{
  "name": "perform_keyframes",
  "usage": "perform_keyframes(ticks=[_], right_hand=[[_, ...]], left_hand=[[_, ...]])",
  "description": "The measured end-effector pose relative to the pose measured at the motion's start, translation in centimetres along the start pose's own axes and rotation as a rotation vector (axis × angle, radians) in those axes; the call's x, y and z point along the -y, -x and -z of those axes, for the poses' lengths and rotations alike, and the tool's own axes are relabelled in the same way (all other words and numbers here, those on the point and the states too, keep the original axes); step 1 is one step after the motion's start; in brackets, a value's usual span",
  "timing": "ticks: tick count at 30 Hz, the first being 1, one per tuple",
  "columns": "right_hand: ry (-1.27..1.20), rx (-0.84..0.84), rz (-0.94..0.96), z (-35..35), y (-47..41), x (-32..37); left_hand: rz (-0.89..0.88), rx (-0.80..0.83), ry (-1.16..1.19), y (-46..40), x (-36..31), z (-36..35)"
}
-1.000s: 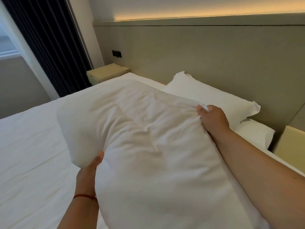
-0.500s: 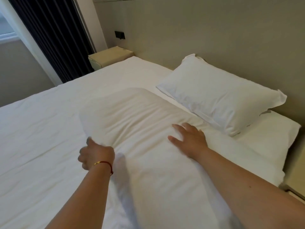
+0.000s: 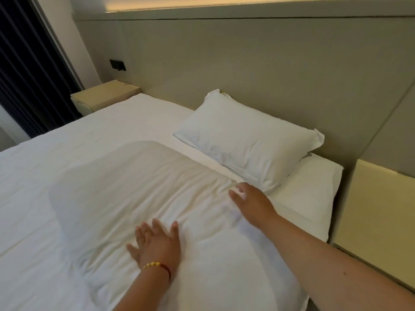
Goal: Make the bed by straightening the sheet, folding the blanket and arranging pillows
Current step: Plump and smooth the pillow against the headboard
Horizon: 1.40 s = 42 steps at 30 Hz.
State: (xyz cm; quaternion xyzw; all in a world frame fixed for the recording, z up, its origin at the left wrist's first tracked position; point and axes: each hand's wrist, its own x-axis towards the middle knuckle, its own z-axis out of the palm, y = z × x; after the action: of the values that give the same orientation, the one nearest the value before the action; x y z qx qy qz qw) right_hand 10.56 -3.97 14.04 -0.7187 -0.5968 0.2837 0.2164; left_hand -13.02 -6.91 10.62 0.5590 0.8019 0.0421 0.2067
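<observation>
A large white pillow (image 3: 125, 189) lies flat on the white sheet (image 3: 33, 176), close in front of me. My left hand (image 3: 157, 243) presses on its near part with fingers spread and straight. My right hand (image 3: 251, 203) rests flat on its right edge, fingers extended and blurred. A second white pillow (image 3: 247, 140) lies against the beige headboard (image 3: 247, 63), on top of another white pillow (image 3: 310, 187) at the bed's right corner. No blanket is in view.
A pale nightstand (image 3: 105, 95) stands at the far left of the bed head, beside dark curtains (image 3: 29, 75). Another nightstand (image 3: 377, 205) sits at the right edge. A black switch panel (image 3: 118, 65) is on the wall.
The pillow I held up a second ago now lies on the bed. My left hand has let go of its edge and opened flat on it; my right hand slid to its right edge.
</observation>
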Motion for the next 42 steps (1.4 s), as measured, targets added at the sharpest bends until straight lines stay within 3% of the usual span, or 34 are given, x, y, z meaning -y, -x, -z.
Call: perform_keyframes(ticks=[3,7,10,14,18,20,24,30,33,37,42], right_hand=[[-0.155,-0.126,-0.313,5.3,-3.9,-4.4],[-0.34,-0.201,-0.575,9.8,-10.6,-10.6],[-0.521,-0.157,-0.705,10.0,-16.3,-14.9],[-0.762,-0.082,-0.826,8.7,-22.7,-19.2],[-0.915,-0.064,-0.853,5.7,-28.2,-22.7],[-1.079,-0.173,-0.866,4.5,-30.3,-23.2],[-1.245,-0.308,-0.796,7.6,-30.1,-15.9],[-1.272,-0.316,-0.648,13.7,-28.4,-10.2],[-1.324,-0.224,-0.612,16.1,-25.6,-8.4],[-1.403,-0.189,-0.556,17.2,-22.5,-8.6],[-1.438,-0.248,-0.436,19.1,-21.9,-5.7]], left_hand=[[-0.213,-0.108,0.107,-1.1,-5.8,1.7],[-0.403,-0.065,0.298,-3.5,-15.5,1.4],[-0.409,-0.014,0.38,-6.3,-21.4,-0.7],[-0.208,0.114,0.492,-10.8,-26.9,-5.5],[-0.04,0.194,0.555,-13.2,-28.1,-8.8],[0.01,0.211,0.591,-13.8,-28.0,-9.4],[0.14,0.285,0.749,-15.3,-28.6,-9.8],[0.298,0.545,1.341,-16.7,-31.5,-7.1],[0.248,0.61,1.661,-17.2,-33.2,-5.3],[0.232,0.541,1.675,-18.1,-35.5,-3.9],[0.261,0.206,1.578,-20.7,-36.3,-1.2]])
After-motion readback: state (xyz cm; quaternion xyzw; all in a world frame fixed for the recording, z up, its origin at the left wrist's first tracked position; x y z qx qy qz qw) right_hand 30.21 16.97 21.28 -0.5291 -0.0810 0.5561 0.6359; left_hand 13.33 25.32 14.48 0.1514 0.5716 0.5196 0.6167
